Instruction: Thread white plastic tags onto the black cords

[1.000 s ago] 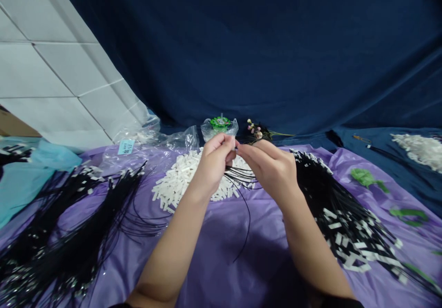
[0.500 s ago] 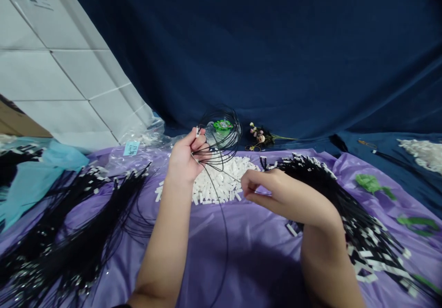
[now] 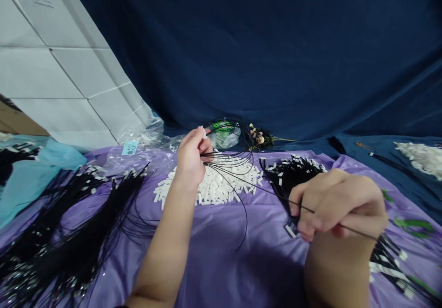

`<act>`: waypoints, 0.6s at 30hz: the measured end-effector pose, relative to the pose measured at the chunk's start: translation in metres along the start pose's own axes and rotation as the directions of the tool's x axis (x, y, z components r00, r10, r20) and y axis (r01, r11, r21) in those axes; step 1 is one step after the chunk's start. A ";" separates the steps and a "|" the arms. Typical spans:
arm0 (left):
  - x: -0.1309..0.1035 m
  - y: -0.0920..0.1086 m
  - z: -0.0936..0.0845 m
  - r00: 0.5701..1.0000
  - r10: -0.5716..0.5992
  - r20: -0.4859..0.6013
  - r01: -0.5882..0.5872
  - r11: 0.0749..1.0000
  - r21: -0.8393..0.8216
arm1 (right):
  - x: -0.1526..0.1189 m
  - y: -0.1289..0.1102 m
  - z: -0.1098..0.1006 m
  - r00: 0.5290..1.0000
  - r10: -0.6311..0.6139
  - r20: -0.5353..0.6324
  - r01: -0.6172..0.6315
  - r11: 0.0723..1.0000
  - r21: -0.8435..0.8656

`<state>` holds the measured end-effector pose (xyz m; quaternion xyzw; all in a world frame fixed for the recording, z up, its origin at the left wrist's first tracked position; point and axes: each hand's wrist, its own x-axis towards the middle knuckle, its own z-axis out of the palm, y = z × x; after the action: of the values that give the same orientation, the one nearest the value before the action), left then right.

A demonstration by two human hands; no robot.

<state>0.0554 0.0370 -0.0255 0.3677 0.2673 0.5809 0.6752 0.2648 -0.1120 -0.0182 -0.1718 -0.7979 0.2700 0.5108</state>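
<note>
My left hand (image 3: 190, 159) is closed round a loose bundle of thin black cords (image 3: 229, 164), which fan out and loop to the right. A small white piece (image 3: 203, 133) shows at its fingertips. Closer to the camera, my right hand (image 3: 341, 204) pinches a single black cord (image 3: 265, 189) that stretches tight from the bundle and trails past the fingers. Beneath the bundle lies a heap of small white tube-like pieces (image 3: 217, 188). One cord end hangs down freely over the purple cloth (image 3: 214, 234).
Black cord bundles with white ends lie at the left (image 3: 83, 234) and under my right arm (image 3: 297, 166). Clear plastic bags (image 3: 141, 154), one with a blue label, lie behind. Small artificial flowers (image 3: 258, 137) stand before the dark blue curtain (image 3: 258, 55). White boxes (image 3: 51, 78) are stacked at left.
My right hand has moved right and toward the camera, drawing one cord out straight. The cord bundle in my left hand has spread and shifted right; that hand has barely moved.
</note>
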 end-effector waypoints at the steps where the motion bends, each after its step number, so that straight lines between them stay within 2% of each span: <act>1: -0.001 -0.003 0.002 1.000 0.022 0.012 -0.022 0.999 0.024 | 0.002 0.003 0.001 0.997 -0.042 -0.070 0.048 0.996 0.079; 3: -0.004 -0.010 0.005 0.998 0.056 0.031 -0.058 0.996 0.073 | 0.007 0.008 0.003 0.973 -0.079 -0.215 0.112 0.983 0.145; 5: -0.007 -0.016 0.010 0.996 0.072 0.048 -0.078 0.989 0.122 | 0.014 0.011 0.004 0.929 -0.074 -0.362 0.102 0.993 0.059; 7: -0.011 -0.021 0.015 0.994 0.092 0.060 -0.100 0.983 0.154 | 0.020 0.014 0.008 0.884 -0.089 -0.458 0.099 0.995 -0.004; 8: -0.013 -0.023 0.018 0.992 0.105 0.066 -0.115 0.981 0.158 | 0.022 0.015 0.010 0.872 -0.094 -0.481 0.105 0.994 -0.003; 10: -0.016 -0.025 0.022 0.989 0.124 0.078 -0.134 0.980 0.144 | 0.025 0.017 0.017 0.880 -0.052 -0.471 0.077 0.996 0.034; 12: -0.018 -0.026 0.025 0.990 0.102 0.092 -0.112 0.987 0.118 | 0.028 0.021 0.024 0.895 0.022 -0.446 -0.033 0.999 -0.016; 15: -0.022 -0.024 0.026 0.990 -0.014 0.139 0.001 0.996 0.087 | 0.034 0.028 0.034 0.880 0.063 -0.470 -0.239 0.915 -0.324; 18: -0.024 -0.020 0.025 0.973 -0.115 0.200 0.105 0.993 0.061 | 0.039 0.035 0.039 0.861 0.016 -0.509 -0.322 0.790 -0.521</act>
<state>0.0829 0.0074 -0.0286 0.4265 0.2312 0.4951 0.7208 0.2127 -0.0731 -0.0241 -0.4559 -0.6704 0.0039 0.5854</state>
